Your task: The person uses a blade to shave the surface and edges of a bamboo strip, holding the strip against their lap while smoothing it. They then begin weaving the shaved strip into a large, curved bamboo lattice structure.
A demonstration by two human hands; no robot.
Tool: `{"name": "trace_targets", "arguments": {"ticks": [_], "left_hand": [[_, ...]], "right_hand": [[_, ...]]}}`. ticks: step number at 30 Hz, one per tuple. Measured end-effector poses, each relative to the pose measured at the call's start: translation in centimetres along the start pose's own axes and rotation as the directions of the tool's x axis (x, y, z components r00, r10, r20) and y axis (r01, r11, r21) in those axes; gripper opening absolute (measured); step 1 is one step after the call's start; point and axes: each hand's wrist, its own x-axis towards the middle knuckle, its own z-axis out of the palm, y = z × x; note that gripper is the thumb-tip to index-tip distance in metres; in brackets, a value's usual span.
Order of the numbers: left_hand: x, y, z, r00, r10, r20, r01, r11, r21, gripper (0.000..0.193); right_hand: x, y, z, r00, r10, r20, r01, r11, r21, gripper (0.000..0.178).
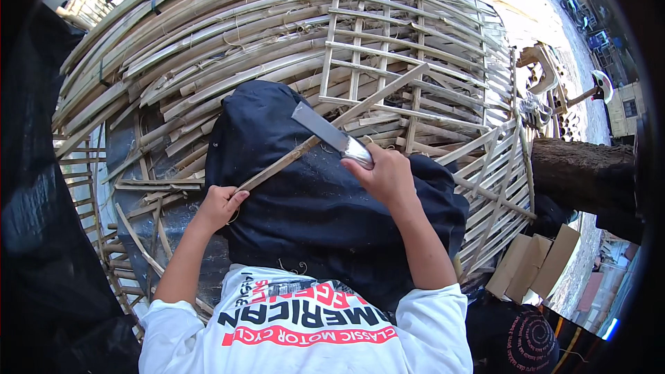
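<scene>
Bold black capitals [305,315], with red capitals [294,289] above them, stand across the front of the white short-sleeved fabric T-shirt [208,357] worn by the person, and a curved red band [312,334] below carries pale capitals. Small pinkish-red lettering [532,338] winds in a round spiral on a black, rounded item [495,343] at the lower right.

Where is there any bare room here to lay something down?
The roomiest patch is the black cloth between the left hand, bamboo strip, right hand and T-shirt. A smaller one lies left of the knife, beyond the strip. Past the cloth, stacked bamboo slats and a lattice crowd everything.
</scene>
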Motion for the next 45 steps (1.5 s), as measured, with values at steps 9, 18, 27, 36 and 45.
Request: {"name": "trace_targets", "arguments": {"ticks": [9,18,27,36,45], "left_hand": [[0.7,1.5,-0.4,0.999,-0.002,-0.034,0.003,1.0,0.028,0.049],[0.0,-0.7,0.3,0.999,-0.017,-0.028,0.014,0.992,-0.123,0.052],[-2.3,1.0,-3.0,0.994,-0.075,0.083,0.093,0.965,-0.245,0.053],[-2.8,9.2,-5.2,0.996,0.092,0.01,-0.056,0.684,-0.728,0.046],[4.0,14.2,7.2,0.88,0.404,-0.249,-0.41,0.385,-0.827,0.047]], "right_hand": [[5.1,6.2,2.1,0.998,0.04,-0.045,-0.047,0.983,-0.176,0.07],[-1.6,16.5,-9.2,0.809,0.47,-0.353,-0.467,0.879,0.102,0.079],[-7.9,8.0,-2.6,0.877,0.445,-0.181,-0.143,0.602,0.785,0.056],[-10.3,-2.7,0.3,0.964,0.236,-0.119,-0.032,0.55,0.834,0.036],[-12.5,-6.5,1.9,0.964,0.14,-0.224,0.087,0.633,0.769,0.028]]}}
